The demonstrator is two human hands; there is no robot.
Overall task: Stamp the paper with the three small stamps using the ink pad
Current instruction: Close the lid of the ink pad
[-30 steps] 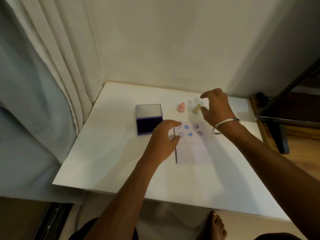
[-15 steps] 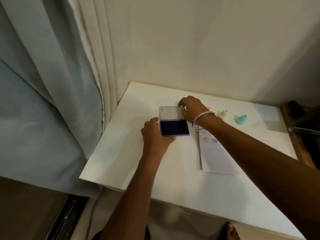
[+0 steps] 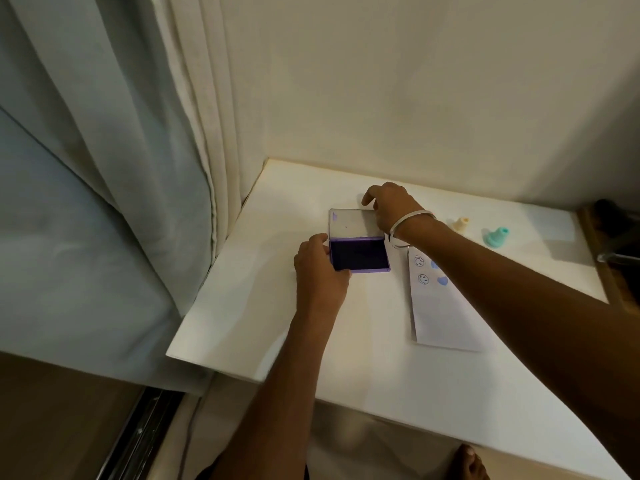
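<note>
A purple ink pad (image 3: 358,255) lies open on the white table (image 3: 242,306), its clear lid (image 3: 349,223) folded back. My left hand (image 3: 317,268) grips the pad's left front corner. My right hand (image 3: 389,206) holds the lid's far right edge, a metal bangle on the wrist. The white paper (image 3: 440,317) lies right of the pad, with smiley and blue heart prints near its top; my right forearm covers part of it. A cream stamp (image 3: 461,224) and a teal stamp (image 3: 496,236) stand upright at the back right. The pink stamp is hidden behind my right hand.
A pale curtain (image 3: 121,168) hangs along the table's left side, and a cream wall (image 3: 415,98) runs behind it. A dark stand (image 3: 616,233) and wooden floor lie beyond the right edge. A bare foot (image 3: 467,462) shows below the front edge.
My view swung left. My left hand left the paper and took the pad's corner. My right hand crossed from the stamps to the lid.
</note>
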